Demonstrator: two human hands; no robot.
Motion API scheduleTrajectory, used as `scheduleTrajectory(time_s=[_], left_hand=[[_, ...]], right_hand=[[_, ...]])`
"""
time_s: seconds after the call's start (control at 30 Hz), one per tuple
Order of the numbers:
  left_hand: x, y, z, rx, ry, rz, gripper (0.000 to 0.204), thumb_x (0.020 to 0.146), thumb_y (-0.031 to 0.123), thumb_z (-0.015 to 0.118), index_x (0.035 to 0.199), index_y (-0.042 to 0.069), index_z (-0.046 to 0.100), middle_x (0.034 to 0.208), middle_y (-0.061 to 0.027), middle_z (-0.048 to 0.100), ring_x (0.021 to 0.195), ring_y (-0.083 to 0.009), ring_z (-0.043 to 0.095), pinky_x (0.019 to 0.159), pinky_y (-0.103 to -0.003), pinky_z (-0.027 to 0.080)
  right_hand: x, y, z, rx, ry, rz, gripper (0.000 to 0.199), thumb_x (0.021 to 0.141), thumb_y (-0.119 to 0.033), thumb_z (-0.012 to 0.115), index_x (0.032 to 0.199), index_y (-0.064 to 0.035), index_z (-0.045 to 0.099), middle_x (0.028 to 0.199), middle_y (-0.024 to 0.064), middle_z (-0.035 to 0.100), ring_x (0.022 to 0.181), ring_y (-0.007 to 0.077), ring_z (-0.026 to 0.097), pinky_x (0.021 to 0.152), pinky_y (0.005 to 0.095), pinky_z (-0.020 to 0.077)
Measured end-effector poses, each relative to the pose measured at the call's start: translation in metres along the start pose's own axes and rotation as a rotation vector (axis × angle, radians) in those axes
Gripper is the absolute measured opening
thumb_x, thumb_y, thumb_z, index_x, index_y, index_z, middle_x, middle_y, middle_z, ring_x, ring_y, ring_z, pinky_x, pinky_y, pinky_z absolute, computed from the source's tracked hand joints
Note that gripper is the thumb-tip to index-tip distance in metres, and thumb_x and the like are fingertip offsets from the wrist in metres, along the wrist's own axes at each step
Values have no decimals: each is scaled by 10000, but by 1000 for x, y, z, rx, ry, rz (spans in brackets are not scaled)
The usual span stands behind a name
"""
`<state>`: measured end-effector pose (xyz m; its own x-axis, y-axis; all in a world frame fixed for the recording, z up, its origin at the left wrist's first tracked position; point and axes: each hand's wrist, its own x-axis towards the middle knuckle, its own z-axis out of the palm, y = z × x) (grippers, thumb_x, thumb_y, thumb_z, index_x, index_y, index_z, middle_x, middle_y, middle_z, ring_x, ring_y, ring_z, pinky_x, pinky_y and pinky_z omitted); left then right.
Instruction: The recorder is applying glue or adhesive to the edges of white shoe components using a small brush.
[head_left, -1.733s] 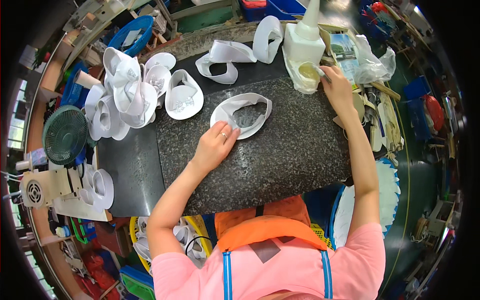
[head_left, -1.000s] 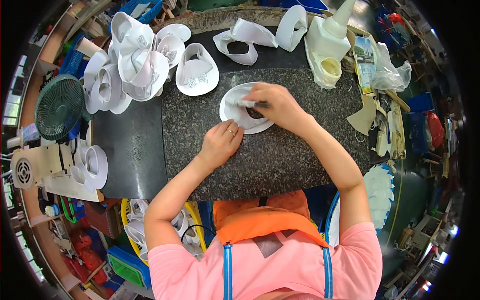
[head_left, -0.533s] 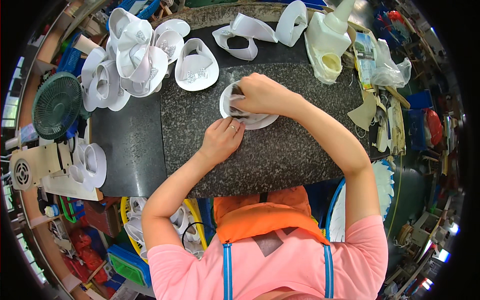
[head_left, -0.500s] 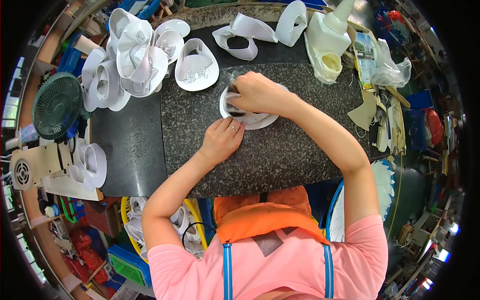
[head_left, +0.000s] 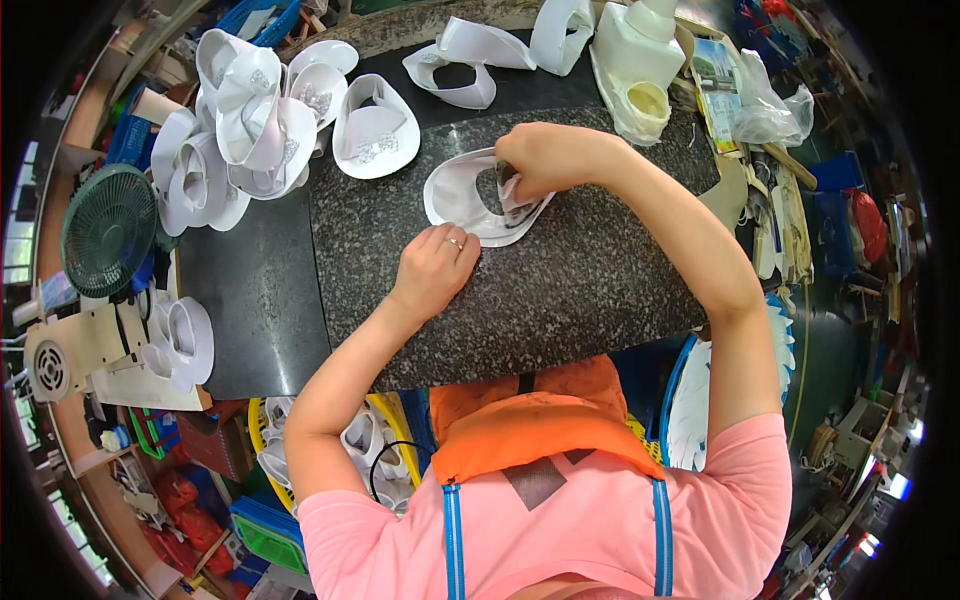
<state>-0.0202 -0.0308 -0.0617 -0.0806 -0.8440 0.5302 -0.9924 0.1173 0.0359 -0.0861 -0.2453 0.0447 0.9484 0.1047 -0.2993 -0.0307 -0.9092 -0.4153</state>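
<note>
A white shoe upper (head_left: 462, 190) with an oval opening lies on the speckled dark stone slab (head_left: 430, 330) in front of me. My left hand (head_left: 437, 268), wearing a ring, presses its bent fingertips onto the upper's near left edge and holds it there. At the right side of the opening my right hand (head_left: 555, 165) is closed, its fingers reaching down inside the upper. Something dark shows beside those fingers; what they grip is hidden. Just beyond, to the left, stands another white upper (head_left: 375, 140) with a glittery bow.
White uppers (head_left: 250, 120) are heaped at the far left, and others (head_left: 470, 45) lie along the back. A white squeeze bottle (head_left: 640, 60) stands at the back right beside a small cup (head_left: 648, 98). A green fan (head_left: 110, 230) and a yellow basket (head_left: 405, 440) of uppers are leftward.
My right hand has shifted right, from over the upper's left part to its right side, uncovering the opening. My left hand stays on the near edge. The whole view has shifted slightly.
</note>
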Motion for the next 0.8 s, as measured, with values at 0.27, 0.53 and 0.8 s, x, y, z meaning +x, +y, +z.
scheduleTrajectory(time_s=[0.27,0.53,0.8], left_hand=[[17,10,-41,-160,226,-358,192,790,11,575,980,31,591,856,-109,539,835,-246,556,720,-325,452],[25,5,-46,-487,122,-809,220,855,8,515,1061,-14,589,910,-120,536,782,-244,550,671,-320,440],[28,-14,-37,-439,140,-843,231,860,36,501,1067,-23,583,944,-133,554,849,-261,559,739,-341,440]], right_hand=[[-87,-24,-1,899,1041,1,162,834,-80,638,978,-10,664,844,51,666,712,89,614,626,212,510],[-72,-18,85,405,773,-112,348,656,74,646,982,-48,642,890,105,586,825,295,600,680,345,487],[-26,12,88,25,815,-32,351,648,67,621,981,-43,621,919,100,579,876,314,577,746,390,471]])
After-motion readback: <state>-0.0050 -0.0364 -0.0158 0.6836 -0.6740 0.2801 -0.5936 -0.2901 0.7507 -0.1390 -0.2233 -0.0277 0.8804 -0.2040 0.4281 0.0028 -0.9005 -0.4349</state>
